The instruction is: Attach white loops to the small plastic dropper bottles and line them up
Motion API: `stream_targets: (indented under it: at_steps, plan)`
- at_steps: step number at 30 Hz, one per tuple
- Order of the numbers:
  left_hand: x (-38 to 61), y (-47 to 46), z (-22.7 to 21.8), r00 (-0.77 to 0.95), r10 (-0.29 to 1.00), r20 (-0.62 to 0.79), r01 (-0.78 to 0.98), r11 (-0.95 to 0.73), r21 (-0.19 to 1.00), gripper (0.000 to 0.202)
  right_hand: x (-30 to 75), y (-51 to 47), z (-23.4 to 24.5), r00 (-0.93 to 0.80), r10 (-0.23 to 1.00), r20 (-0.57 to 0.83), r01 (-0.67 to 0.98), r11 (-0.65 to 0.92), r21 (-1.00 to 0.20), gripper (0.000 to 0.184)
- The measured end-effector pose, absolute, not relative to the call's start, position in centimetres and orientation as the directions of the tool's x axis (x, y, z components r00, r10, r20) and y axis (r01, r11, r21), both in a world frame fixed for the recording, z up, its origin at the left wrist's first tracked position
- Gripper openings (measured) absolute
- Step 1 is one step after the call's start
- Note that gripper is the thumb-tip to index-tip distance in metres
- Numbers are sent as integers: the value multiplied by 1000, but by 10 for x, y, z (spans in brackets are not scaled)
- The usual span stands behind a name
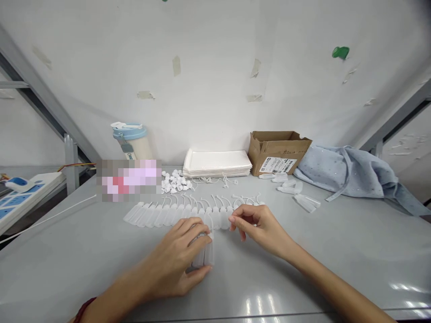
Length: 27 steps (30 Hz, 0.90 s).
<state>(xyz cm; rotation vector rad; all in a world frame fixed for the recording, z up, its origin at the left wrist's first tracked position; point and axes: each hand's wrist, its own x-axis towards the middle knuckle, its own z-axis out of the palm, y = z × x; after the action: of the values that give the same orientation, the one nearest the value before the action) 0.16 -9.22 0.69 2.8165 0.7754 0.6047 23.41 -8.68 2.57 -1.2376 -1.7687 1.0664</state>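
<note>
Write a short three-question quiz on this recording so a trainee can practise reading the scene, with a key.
1. Multiple choice: what stands just right of the white stack by the wall?
A) a lidded cup
B) a cardboard box
C) a power strip

2. True or false: the left hand grips the cardboard box.

3. Short answer: which hand is at the right end of the row of clear tubes?

Key:
1. B
2. False; its fingers and thumb are around separate tubes in front of the row.
3. The right hand.
</note>
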Motion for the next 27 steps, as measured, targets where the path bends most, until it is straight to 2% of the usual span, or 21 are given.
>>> stream_targets:
  at_steps: [10, 15, 17, 20, 23, 27]
  plan:
    - [3, -91, 11, 781, 512, 359, 443, -858, 260, 31, 235, -82, 24, -262, 960, 101, 369, 196, -908, 25]
    - [8, -60, 22, 720, 569, 399, 507, -822, 258, 18, 241, -73, 23, -216, 968, 130, 391, 208, -897, 26]
    - [7, -34, 26, 675, 622, 397, 574, -781, 246, 23, 249, -66, 22, -158, 974, 162, 408, 214, -887, 27]
    - [2, 6, 26, 643, 695, 322, 698, -705, 128, 26, 268, -51, 20, -7, 970, 243, 448, 220, -867, 27]
    - [-3, 33, 20, 641, 716, 277, 713, -689, 133, 26, 289, -37, 17, 175, 931, 321, 504, 195, -841, 25]
    - [-5, 43, 9, 639, 729, 246, 714, -681, 163, 21, 307, -27, 15, 264, 894, 362, 549, 169, -819, 26]
